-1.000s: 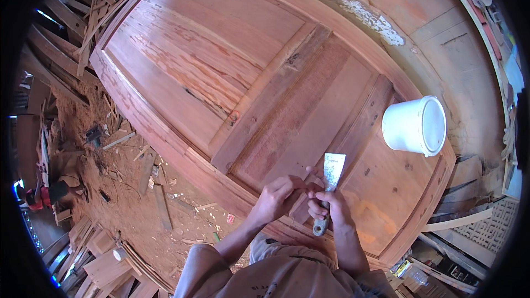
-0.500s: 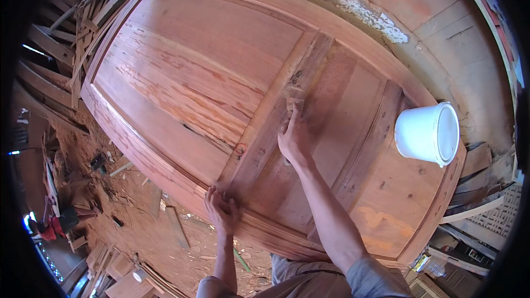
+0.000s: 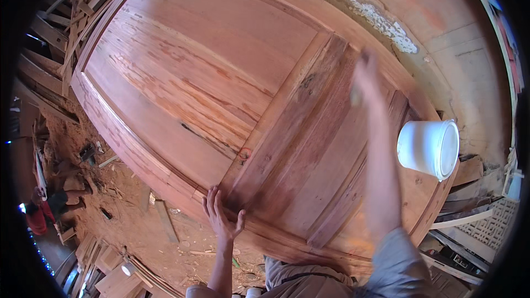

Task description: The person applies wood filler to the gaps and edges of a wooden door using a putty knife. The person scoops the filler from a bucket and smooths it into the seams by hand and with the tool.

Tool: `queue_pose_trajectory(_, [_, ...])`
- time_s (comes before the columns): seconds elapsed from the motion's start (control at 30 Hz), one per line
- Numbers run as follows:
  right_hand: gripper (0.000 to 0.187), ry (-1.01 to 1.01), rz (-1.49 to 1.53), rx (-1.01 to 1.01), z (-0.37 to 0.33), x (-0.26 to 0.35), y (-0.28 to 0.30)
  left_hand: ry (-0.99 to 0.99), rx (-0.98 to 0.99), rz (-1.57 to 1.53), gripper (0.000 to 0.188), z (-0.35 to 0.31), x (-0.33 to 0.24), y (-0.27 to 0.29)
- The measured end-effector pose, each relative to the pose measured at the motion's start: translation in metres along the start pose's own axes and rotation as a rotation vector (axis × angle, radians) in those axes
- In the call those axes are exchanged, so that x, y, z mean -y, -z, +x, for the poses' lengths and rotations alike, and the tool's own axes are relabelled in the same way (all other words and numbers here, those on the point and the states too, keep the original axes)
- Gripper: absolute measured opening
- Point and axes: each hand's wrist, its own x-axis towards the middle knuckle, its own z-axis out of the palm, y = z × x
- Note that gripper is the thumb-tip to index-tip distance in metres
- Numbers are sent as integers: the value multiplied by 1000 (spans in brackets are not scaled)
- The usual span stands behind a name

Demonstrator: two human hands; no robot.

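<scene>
A large reddish-brown panelled wooden door lies flat in front of me. My left hand rests on its near edge, fingers stretched over the moulding and thumb apart, holding nothing. Over the door's far right part is my right hand, smeared by motion. It seems closed round a small flat tan piece, of which only a pale blur shows below the hand; its exact kind is unclear. A dark crossrail with knots and smudges runs between the panels to the left of that hand.
A white lidded bucket stands on the door's right end. Beyond the far edge is a wall. Stacked wood strips are at left; offcuts and sawdust cover the floor. A person in red is at far left.
My right hand has moved from the crossrail, where it pressed the flat tan piece, up and right. My left hand stays at the near edge, its fingers straighter and thumb spread.
</scene>
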Motion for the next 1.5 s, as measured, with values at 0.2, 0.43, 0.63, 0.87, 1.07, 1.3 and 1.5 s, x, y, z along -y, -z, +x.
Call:
queue_pose_trajectory(0.2, [52, -63, -350, 566, -195, -77, -80, -12, -48, -40, 83, 0, 0, -2])
queue_pose_trajectory(0.43, [41, 102, 22, -140, 15, 18, -36, -5, -68, -97, 80, -2, 1, -4])
queue_pose_trajectory(0.63, [37, -40, -87, 134, 16, -13, -15, -4, -33, -47, 79, 0, -1, 0])
queue_pose_trajectory(0.87, [43, 171, -476, 3, -5, -41, -90, -2, -62, -70, 78, -3, 2, -5])
queue_pose_trajectory(1.07, [35, 230, -214, -273, 152, 19, 3, 27, -78, -85, 77, -2, 2, -6])
queue_pose_trajectory(1.3, [40, 331, -226, 125, 44, -75, -35, -41, -95, -78, 78, -1, 3, -8])
queue_pose_trajectory(1.5, [33, 59, -369, -111, 140, -14, -30, 9, -84, -122, 77, -3, 3, -6])
